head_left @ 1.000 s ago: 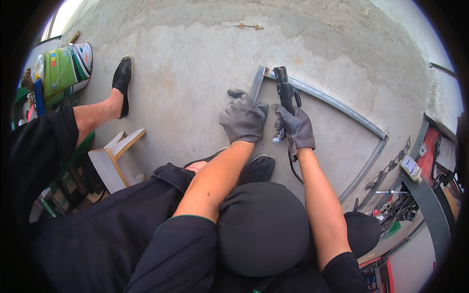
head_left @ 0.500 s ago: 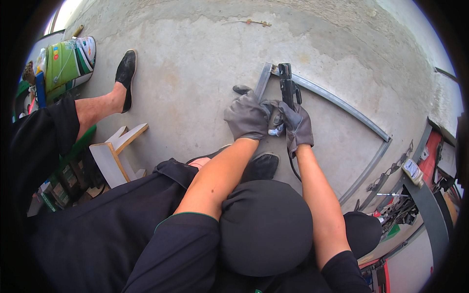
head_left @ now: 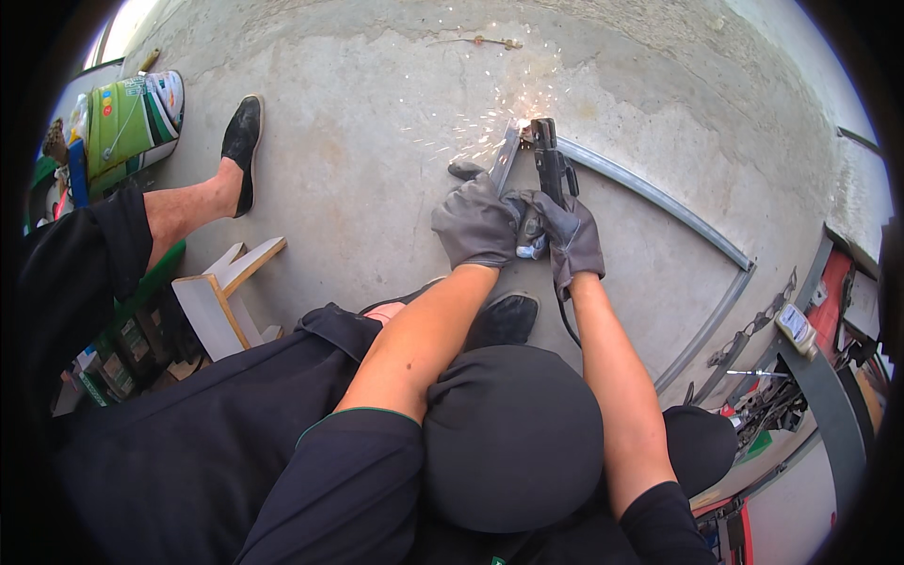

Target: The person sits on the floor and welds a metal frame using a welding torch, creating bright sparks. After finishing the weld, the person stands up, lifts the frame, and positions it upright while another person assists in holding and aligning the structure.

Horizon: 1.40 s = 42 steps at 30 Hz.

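Note:
A grey metal frame lies on the concrete, its thin bars meeting at an angled far corner. My left hand, in a grey leather glove, is closed around the bar by that corner. My right hand, gloved alike, grips a black handheld welder with a cable trailing back beneath the wrist. The welder's far end is at the frame corner, where bright sparks fan out leftward and upward. Between the gloves shows a short dark cylindrical piece with a shiny end; its kind is unclear.
Another person's leg with a black shoe stands at left, near a white wooden stool and a green bag. At right are a small white bottle and cluttered tools. A dry twig lies at the far side.
Sparks have appeared at the frame corner. The welder's far end has shifted slightly left and tilted onto the corner, while my left hand stays in place.

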{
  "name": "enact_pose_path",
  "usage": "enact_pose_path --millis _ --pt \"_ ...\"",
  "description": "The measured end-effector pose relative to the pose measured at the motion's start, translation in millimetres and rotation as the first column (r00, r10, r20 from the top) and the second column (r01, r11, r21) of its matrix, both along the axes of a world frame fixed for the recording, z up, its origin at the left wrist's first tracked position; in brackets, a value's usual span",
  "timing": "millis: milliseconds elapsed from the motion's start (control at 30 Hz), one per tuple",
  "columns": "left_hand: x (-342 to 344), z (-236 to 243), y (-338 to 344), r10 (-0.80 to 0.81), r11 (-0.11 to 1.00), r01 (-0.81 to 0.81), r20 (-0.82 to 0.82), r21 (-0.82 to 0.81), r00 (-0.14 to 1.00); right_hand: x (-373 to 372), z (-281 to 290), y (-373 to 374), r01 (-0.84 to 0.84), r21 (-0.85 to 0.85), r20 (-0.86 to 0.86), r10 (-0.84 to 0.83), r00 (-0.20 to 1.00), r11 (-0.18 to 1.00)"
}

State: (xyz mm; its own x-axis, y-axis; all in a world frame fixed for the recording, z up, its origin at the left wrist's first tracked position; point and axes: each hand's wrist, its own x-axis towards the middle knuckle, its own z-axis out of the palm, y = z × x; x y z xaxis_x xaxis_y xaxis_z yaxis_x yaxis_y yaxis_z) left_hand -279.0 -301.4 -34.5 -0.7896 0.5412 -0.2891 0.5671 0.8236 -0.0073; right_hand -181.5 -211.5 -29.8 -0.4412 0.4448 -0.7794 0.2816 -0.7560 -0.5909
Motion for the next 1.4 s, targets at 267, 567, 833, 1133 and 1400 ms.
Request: enact_pose_path --millis 267,567,833,1133,1400 --pt "-3.0 -2.9 2.3 0.028 1.000 -0.028 0.057 0.009 0.998 3.5 -1.1 -0.8 -0.037 0.019 0.055 0.035 0.998 0.999" --pt "-6.5 2.1 2.7 -0.064 0.998 0.064 -0.019 -0.024 0.998 8.0 3.3 -3.8 -0.052 0.030 0.075 0.050 0.996 0.998" --pt "-4.1 8.1 4.1 0.002 1.000 -0.003 0.054 0.012 0.999 5.8 10.6 6.7 0.061 -0.019 0.020 -0.061 0.998 0.998" --pt "-3.4 7.0 3.5 -0.049 0.998 0.049 -0.009 -0.051 0.999 3.6 7.6 9.5 0.038 -0.057 0.030 -0.036 0.999 0.998" --pt "-1.8 3.5 3.3 -0.043 0.997 0.041 -0.028 -0.071 0.999 -0.6 10.5 5.1 0.087 0.062 -0.005 -0.087 0.996 0.994"
